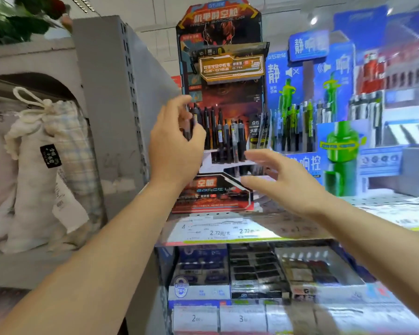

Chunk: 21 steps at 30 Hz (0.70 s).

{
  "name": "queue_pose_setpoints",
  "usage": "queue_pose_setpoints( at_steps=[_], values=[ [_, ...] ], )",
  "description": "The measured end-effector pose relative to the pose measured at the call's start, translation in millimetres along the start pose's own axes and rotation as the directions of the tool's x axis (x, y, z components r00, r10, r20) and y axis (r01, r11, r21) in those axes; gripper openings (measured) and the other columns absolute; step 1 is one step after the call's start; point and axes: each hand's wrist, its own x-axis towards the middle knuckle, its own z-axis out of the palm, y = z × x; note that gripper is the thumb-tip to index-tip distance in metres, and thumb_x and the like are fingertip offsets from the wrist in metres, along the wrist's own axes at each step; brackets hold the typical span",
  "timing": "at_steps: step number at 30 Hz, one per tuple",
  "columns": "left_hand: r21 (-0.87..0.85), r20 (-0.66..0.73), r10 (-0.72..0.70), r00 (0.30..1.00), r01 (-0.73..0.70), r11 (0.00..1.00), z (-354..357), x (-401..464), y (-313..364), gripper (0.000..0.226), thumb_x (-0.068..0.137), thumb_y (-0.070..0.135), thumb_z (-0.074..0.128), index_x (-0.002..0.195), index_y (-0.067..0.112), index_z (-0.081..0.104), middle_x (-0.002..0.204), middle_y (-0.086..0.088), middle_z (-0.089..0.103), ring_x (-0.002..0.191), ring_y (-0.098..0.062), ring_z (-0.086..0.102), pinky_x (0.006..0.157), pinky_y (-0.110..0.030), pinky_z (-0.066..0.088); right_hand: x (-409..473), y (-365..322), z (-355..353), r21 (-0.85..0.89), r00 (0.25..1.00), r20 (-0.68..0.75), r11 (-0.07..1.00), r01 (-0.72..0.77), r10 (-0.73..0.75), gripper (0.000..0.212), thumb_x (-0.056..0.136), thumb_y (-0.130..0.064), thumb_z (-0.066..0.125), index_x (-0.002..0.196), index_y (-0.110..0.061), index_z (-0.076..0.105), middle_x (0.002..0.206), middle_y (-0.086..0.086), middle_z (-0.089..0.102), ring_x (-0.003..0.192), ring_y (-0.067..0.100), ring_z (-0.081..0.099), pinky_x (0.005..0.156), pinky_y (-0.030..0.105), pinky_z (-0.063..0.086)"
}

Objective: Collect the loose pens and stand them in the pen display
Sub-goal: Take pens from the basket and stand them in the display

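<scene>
Shop shelf before me, my left hand (177,141) pinches light, stiff, slick pens (191,122) mid-barrel at the pen display (218,56); my right hand (283,180) hovers open-fingered, empty.

Single head-worn view, facing forward at a shop shelf (228,213), close, somewhat blurred

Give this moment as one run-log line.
left hand: pinches black pen at pen display | right hand: open, holds nothing
</scene>
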Motion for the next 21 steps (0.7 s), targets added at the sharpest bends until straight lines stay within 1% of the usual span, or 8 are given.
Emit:
queue_pose_setpoints(
  at_steps=[3,6,8,12,14,16,18,21],
  values=[
    [-0.159,0.11,-0.054,0.992,0.071,0.985,12.8,-42.2,26.3,0.043,0.09,0.027,0.059,0.132,0.027,0.052,0.115,0.006,0.059,0.105,-0.008,0.058,0.088,-0.019,0.048,-35.7,7.8,-35.3,0.029,0.997,-0.065,0.999,-0.037,0.039,0.067,0.074,-0.06,0.076,0.135,-0.037,0.058,0.136,-0.022,0.06,0.128,-0.008,0.051,0.113,0.033,0.043],
    [-0.245,0.248,-0.057,0.967,0.12,0.962,36.3,-72.8,66.3,0.044,0.09,0.029,0.062,0.132,0.033,0.05,0.125,0.006,0.059,0.115,-0.006,0.057,0.097,-0.023,0.045,-73.9,17.7,-80.7,0.061,0.987,-0.134,0.995,-0.084,0.091,0.066,0.062,-0.064,0.071,0.123,-0.044,0.058,0.131,-0.021,0.063,0.125,-0.006,0.055,0.109,0.034,0.047],
    [-0.307,0.304,-0.024,0.952,0.122,0.944,57.3,-88.7,98.6,0.042,0.087,0.033,0.061,0.128,0.036,0.052,0.124,0.007,0.061,0.115,-0.004,0.058,0.098,-0.026,0.047,-100.1,28.9,-115.9,0.066,0.979,-0.162,0.992,-0.111,0.121,0.062,0.063,-0.06,0.071,0.121,-0.047,0.056,0.131,-0.021,0.063,0.122,-0.009,0.056,0.106,0.03,0.048],
    [-0.426,0.446,-0.052,0.894,0.263,0.866,118.4,-123.3,174.7,0.039,0.08,0.04,0.063,0.118,0.039,0.055,0.118,0.014,0.063,0.109,-0.009,0.063,0.094,-0.046,0.053,-159.2,56.7,-198.8,0.027,0.958,-0.22,0.983,-0.183,0.185,0.063,0.064,-0.058,0.072,0.123,-0.05,0.053,0.131,-0.018,0.062,0.12,-0.01,0.056,0.1,0.022,0.047],
    [-0.457,0.517,-0.05,0.855,0.325,0.828,155.5,-141.4,215.3,0.037,0.078,0.039,0.064,0.114,0.042,0.055,0.117,0.014,0.062,0.105,-0.007,0.063,0.089,-0.051,0.055,-192.7,70.0,-245.3,0.015,0.946,-0.234,0.974,-0.225,0.222,0.066,0.065,-0.056,0.073,0.126,-0.05,0.051,0.135,-0.016,0.06,0.124,-0.007,0.055,0.102,0.027,0.048],
    [-0.469,0.573,-0.03,0.819,0.357,0.808,195.5,-159.2,256.6,0.038,0.078,0.038,0.064,0.114,0.043,0.053,0.119,0.013,0.061,0.106,-0.007,0.063,0.091,-0.048,0.055,-228.2,82.1,-295.8,-0.001,0.934,-0.248,0.964,-0.265,0.256,0.068,0.065,-0.055,0.074,0.128,-0.05,0.05,0.136,-0.016,0.059,0.126,-0.006,0.054,0.104,0.029,0.049],
    [-0.473,0.616,0.0,0.787,0.37,0.799,235.6,-177.0,296.3,0.04,0.081,0.037,0.067,0.118,0.043,0.052,0.121,0.012,0.061,0.107,-0.005,0.062,0.093,-0.042,0.054,-262.8,94.0,-345.6,-0.038,0.922,-0.27,0.954,-0.298,0.277,0.069,0.063,-0.056,0.075,0.127,-0.051,0.049,0.135,-0.016,0.059,0.124,-0.009,0.054,0.103,0.025,0.048],
    [-0.478,0.672,0.04,0.74,0.392,0.786,292.0,-202.5,352.5,0.044,0.091,0.023,0.072,0.127,0.034,0.05,0.127,0.004,0.061,0.109,-0.006,0.062,0.092,-0.028,0.053,-307.5,112.5,-412.0,-0.09,0.895,-0.308,0.926,-0.366,0.324,0.066,0.071,-0.048,0.079,0.129,-0.047,0.048,0.136,-0.01,0.059,0.123,-0.003,0.057,0.106,0.036,0.049]
  ],
)
